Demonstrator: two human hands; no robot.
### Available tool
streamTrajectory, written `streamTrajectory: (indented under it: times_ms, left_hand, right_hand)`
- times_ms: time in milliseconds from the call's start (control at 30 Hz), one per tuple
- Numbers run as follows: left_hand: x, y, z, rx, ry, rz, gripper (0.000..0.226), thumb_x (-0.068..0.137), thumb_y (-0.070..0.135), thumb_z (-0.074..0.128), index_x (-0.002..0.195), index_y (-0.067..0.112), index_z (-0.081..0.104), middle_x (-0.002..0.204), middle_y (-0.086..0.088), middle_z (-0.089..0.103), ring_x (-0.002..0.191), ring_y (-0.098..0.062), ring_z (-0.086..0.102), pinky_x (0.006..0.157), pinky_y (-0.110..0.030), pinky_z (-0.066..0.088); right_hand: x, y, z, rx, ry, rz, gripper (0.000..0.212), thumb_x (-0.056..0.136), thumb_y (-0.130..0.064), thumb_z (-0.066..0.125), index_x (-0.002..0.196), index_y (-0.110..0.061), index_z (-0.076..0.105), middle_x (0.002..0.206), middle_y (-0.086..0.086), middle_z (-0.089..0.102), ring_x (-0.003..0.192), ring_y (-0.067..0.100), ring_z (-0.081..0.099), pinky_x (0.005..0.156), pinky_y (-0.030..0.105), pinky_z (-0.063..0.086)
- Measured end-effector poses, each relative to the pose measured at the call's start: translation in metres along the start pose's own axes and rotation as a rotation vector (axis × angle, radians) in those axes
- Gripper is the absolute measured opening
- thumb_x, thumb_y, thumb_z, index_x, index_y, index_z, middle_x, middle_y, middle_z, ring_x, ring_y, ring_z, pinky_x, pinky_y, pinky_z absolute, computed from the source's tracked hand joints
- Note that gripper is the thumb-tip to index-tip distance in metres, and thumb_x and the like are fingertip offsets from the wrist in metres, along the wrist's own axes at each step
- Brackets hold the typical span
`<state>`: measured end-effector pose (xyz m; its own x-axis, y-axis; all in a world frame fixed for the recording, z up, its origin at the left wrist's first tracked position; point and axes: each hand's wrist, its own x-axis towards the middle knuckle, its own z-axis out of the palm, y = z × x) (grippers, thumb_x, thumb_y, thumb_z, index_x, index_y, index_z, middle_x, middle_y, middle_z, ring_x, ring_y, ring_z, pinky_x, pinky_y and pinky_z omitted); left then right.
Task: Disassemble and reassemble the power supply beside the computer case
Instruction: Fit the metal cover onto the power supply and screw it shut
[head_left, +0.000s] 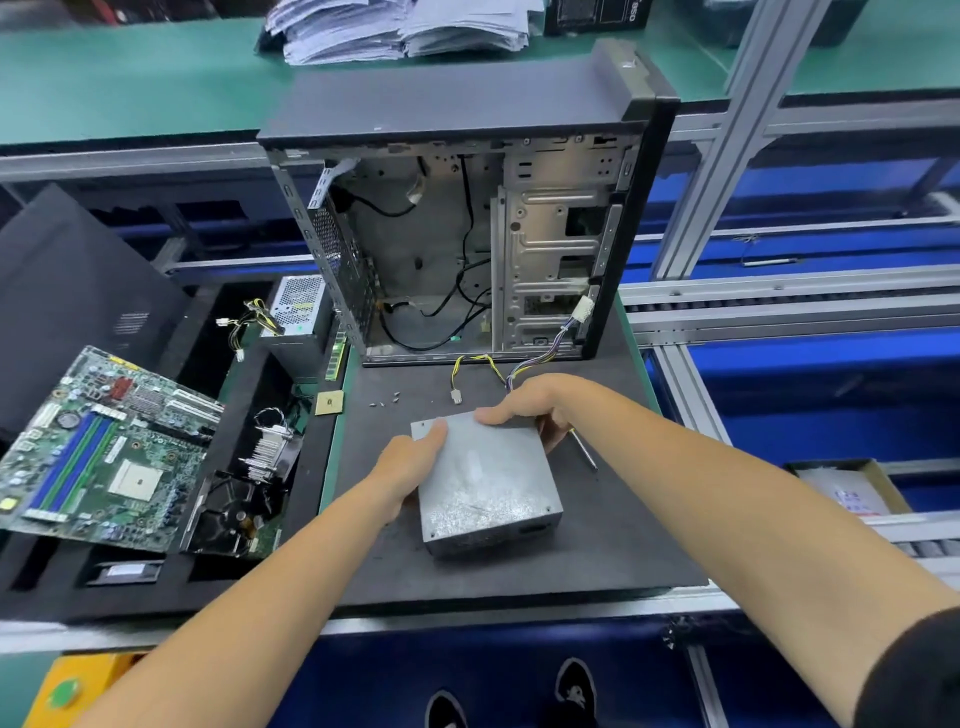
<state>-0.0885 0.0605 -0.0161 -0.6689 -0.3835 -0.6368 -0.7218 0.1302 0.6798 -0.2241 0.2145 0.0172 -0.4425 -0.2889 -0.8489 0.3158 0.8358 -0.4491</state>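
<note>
the fingers (550, 436) of the right hand (535, 408) are curled over the far right corner of the grey metal power supply (488, 483), thumb laid along its far top edge and the other fingers wrapped down its right side, gripping it. the left hand (410, 462) holds the box's left edge, thumb pressed flat on the top near the far left corner, its other fingers hidden under or behind the side, so how they lie cannot be told. the power supply rests on the dark mat (613, 545) of the table between the two hands, tilted a little askew, with its near end toward the person.

just right of the right fingers a screwdriver (584, 449) lies on the mat, its handle hidden under the hand. beyond the right hand a bundle of coloured wires (535, 361) runs away toward the open computer case (467, 234), which stands upright at the far edge of the mat. a small white plug (456, 397) on yellow and black wires lies just past the fingers, and a few small screws (384, 401) lie beyond the left thumb. well to the left of the left hand sit a green motherboard (98, 452), a heatsink with fan (260, 457), a processor chip (329, 402) and a second power supply (298, 317) in a black foam tray (62, 587).
</note>
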Motion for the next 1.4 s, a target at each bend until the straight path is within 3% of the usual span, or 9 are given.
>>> streamTrajectory:
  times_ms: [267,433,500,700,933,1100,1167,1300,1400]
  left_hand:
    - [0.027,0.034,-0.012,-0.201,0.021,0.067,0.058,0.094,0.057,0.039,0.127,0.013,0.053,0.124,-0.004,0.06,0.109,-0.024,0.059,0.097,-0.041,0.047]
    - [0.033,0.029,-0.017,-0.286,-0.072,0.054,0.047,0.09,0.059,0.048,0.115,0.021,0.06,0.121,0.002,0.064,0.105,-0.014,0.062,0.094,-0.036,0.048]
    - [0.031,0.026,-0.014,-0.311,-0.114,0.052,0.035,0.091,0.054,0.05,0.103,0.024,0.063,0.114,0.005,0.067,0.095,-0.009,0.065,0.084,-0.031,0.05]
    - [0.028,0.03,-0.012,-0.305,-0.174,0.044,0.049,0.089,0.056,0.052,0.122,0.021,0.059,0.118,0.001,0.067,0.107,-0.018,0.064,0.102,-0.04,0.045]
    - [0.026,0.032,-0.011,-0.337,-0.173,0.021,0.058,0.082,0.067,0.052,0.125,0.027,0.055,0.122,0.003,0.062,0.109,-0.016,0.062,0.095,-0.035,0.049]
    - [0.024,0.033,-0.011,-0.365,-0.097,0.038,0.029,0.088,0.061,0.049,0.086,0.034,0.056,0.081,0.022,0.059,0.069,0.002,0.062,0.057,-0.021,0.045]
    - [0.028,0.03,-0.008,-0.352,-0.062,0.029,0.032,0.088,0.062,0.049,0.095,0.032,0.057,0.09,0.022,0.054,0.078,0.003,0.055,0.07,-0.025,0.045]
    - [0.033,0.026,-0.006,-0.238,0.038,-0.018,0.075,0.087,0.067,0.042,0.14,0.015,0.04,0.139,0.004,0.047,0.124,-0.021,0.048,0.104,-0.038,0.037]
    - [0.035,0.024,-0.003,-0.179,0.095,-0.01,0.081,0.086,0.069,0.04,0.14,0.009,0.037,0.136,-0.002,0.047,0.116,-0.024,0.047,0.091,-0.034,0.037]
  right_hand:
    - [0.008,-0.017,-0.009,0.207,0.21,-0.144,0.046,0.076,-0.044,0.078,0.093,-0.008,0.057,0.092,0.002,0.063,0.071,0.017,0.06,0.062,0.031,0.052]
    - [0.018,-0.011,-0.006,0.385,0.147,-0.115,0.072,0.073,-0.05,0.078,0.13,-0.013,0.053,0.133,0.005,0.055,0.119,0.028,0.054,0.105,0.047,0.038]
    - [0.017,-0.008,-0.001,0.393,0.086,-0.056,0.065,0.073,-0.056,0.074,0.124,-0.019,0.058,0.125,0.004,0.062,0.113,0.028,0.06,0.104,0.05,0.04]
    - [0.01,-0.009,0.004,0.328,0.072,-0.052,0.064,0.069,-0.067,0.071,0.113,-0.021,0.063,0.109,0.003,0.07,0.098,0.025,0.068,0.094,0.044,0.049]
    - [0.013,-0.007,0.003,0.362,0.082,-0.094,0.055,0.067,-0.064,0.074,0.101,-0.022,0.065,0.102,0.001,0.072,0.092,0.023,0.071,0.089,0.045,0.053]
    - [0.013,-0.009,0.005,0.423,0.076,-0.141,0.037,0.08,-0.053,0.07,0.097,-0.021,0.064,0.077,-0.005,0.075,0.069,0.015,0.073,0.066,0.033,0.059]
    - [0.014,-0.008,0.006,0.439,0.08,-0.154,0.032,0.086,-0.048,0.067,0.098,-0.019,0.062,0.07,-0.006,0.074,0.062,0.013,0.072,0.053,0.028,0.057]
    - [0.018,-0.006,0.009,0.384,0.099,-0.161,0.059,0.088,-0.053,0.061,0.132,-0.016,0.051,0.128,-0.001,0.06,0.114,0.023,0.06,0.105,0.044,0.042]
    - [0.019,-0.001,0.005,0.369,0.087,-0.165,0.045,0.087,-0.056,0.061,0.113,-0.019,0.06,0.108,-0.003,0.068,0.091,0.017,0.068,0.084,0.034,0.054]
